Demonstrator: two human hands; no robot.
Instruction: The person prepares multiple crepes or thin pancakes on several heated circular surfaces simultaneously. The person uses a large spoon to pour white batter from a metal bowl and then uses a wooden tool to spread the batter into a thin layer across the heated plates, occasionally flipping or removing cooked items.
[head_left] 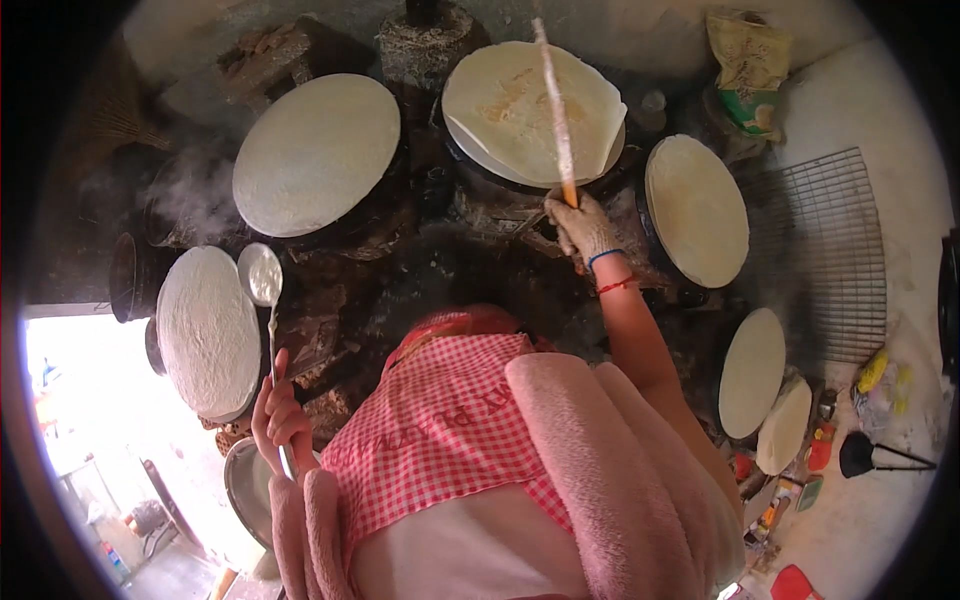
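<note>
My left hand (283, 415) is wrapped around the handle of a ladle (262, 276), whose round bowl is coated in white batter. The bowl hangs at the right edge of a round griddle covered by a rough white batter sheet (205, 335). In my right hand (582, 225), which wears a pale glove, is the orange end of a long stick (553, 95) crusted with white. That stick points away from me, across a large thin flatbread (505, 95) with browned patches. The flatbread lies off-centre, its right edge lifted, over a paler round beneath it.
More pale rounds cover griddles at the upper left (315, 155), right (697, 210) and lower right (755, 372). Steam (190, 200) rises at the left. A pot (240, 485) stands below my left hand. A wire rack (840, 255) leans at the right wall, near a bag (745, 75).
</note>
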